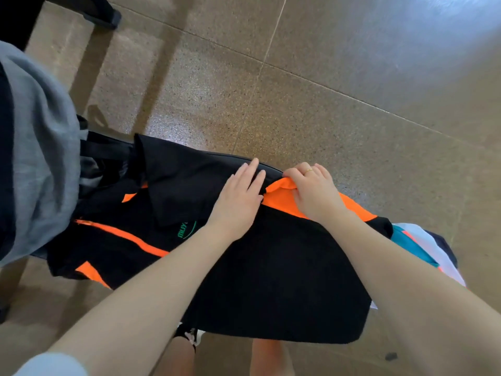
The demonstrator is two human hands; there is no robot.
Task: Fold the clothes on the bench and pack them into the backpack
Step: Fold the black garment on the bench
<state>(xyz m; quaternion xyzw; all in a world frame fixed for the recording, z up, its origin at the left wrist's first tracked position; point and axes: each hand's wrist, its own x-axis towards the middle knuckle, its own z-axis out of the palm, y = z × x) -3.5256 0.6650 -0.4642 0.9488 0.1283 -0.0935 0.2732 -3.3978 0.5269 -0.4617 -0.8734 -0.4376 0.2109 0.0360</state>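
Note:
A black polo shirt with orange panels (271, 267) lies spread over the narrow bench, whose dark far edge (238, 158) shows beyond it. My left hand (238, 196) lies flat on the shirt near the collar, fingers straight. My right hand (314, 191) grips the orange sleeve (279, 194) at the bench's far edge, fingers curled round the fabric. A grey garment (40, 147) hangs bunched at the left. Black straps (105, 150), perhaps of the backpack, show beside it. A teal, white and orange garment (423, 245) lies under the shirt at the right end.
Brown speckled floor tiles (325, 90) surround the bench. A dark furniture leg (103, 14) stands at the top left. My legs (268, 356) show below the bench's near edge.

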